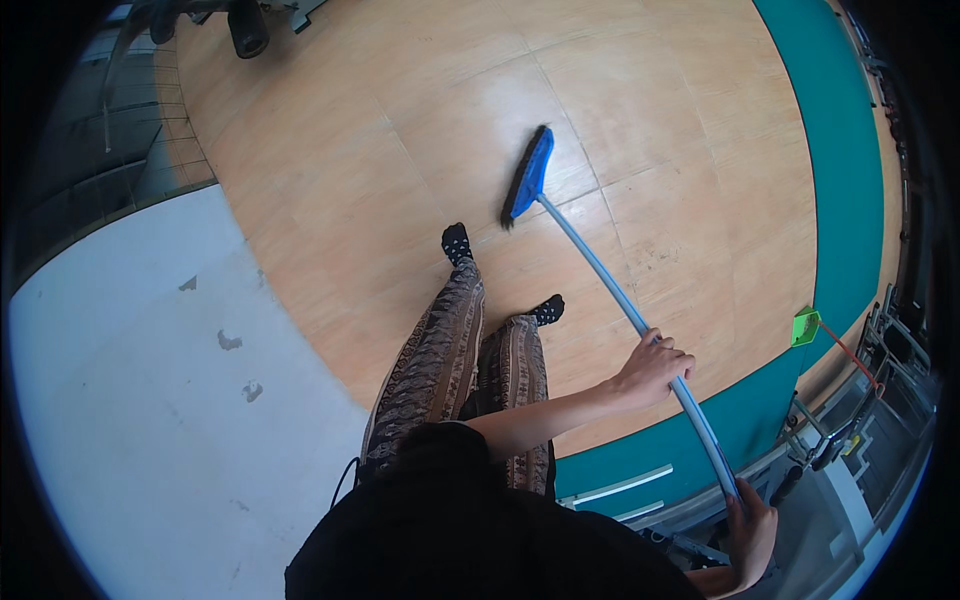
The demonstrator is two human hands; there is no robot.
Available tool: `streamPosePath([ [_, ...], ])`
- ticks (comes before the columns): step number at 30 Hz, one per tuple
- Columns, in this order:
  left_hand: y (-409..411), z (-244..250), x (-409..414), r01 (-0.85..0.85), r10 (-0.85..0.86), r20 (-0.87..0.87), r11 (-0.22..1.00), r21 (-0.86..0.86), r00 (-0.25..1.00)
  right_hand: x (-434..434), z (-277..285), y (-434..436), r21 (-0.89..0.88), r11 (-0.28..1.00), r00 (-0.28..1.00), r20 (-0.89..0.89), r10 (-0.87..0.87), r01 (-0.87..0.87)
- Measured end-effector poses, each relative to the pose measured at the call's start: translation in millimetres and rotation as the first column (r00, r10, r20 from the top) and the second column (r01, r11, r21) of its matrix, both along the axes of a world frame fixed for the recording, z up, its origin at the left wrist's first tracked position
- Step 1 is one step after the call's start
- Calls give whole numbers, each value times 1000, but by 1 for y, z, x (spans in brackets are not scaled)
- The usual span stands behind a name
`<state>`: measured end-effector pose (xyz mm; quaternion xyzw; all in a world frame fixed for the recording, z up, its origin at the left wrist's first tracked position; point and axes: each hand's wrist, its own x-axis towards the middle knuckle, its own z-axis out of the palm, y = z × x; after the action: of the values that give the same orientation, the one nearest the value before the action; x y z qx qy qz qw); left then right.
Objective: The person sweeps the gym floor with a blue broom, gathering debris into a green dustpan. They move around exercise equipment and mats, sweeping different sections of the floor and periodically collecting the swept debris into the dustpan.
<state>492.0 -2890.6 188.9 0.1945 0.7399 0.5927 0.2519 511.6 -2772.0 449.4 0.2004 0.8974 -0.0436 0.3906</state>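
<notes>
A broom with a blue head point(535, 169) and dark bristles reaches across the tan tiled floor point(420, 97). Its long bluish metal handle point(600, 262) slants from the head down to the lower right. My left hand point(654, 365) is wrapped around the handle past its middle, with the forearm crossing in front of my body. Lower down, near the handle's upper end, my right hand point(750, 529) grips it too. Both of my feet, in dark patterned socks point(456, 244), stand left of the handle, and small dark specks point(660, 255) lie on the floor to its right.
A white wall point(135, 390) with chipped paint rises at the left. Teal strips point(847, 225) border the floor on the right and below. A green dustpan point(806, 328) with a red handle stands at the right, near metal-framed equipment point(817, 427). Dark equipment legs point(247, 30) show at upper left.
</notes>
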Motion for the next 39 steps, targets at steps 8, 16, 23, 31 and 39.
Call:
streamPosePath([
  [8,-221,-116,44,-305,400,57,776,-552,915,-47,-186,-141,-411,816,901,-28,433,-405],
  [16,-116,-74,-52,-469,497,93,856,-219,863,-115,-76,-132,19,914,913,-48,406,-405],
  [23,-70,-33,-130,-261,261,11,962,81,965,-138,-3,-147,259,864,885,-67,461,-431],
  [31,-212,-34,-167,-273,255,-104,933,-235,961,-192,-50,-147,-319,862,913,-246,326,-393],
  [39,-337,-193,-211,-187,166,-108,597,-780,980,-183,-268,-231,-494,826,961,-187,205,-272],
])
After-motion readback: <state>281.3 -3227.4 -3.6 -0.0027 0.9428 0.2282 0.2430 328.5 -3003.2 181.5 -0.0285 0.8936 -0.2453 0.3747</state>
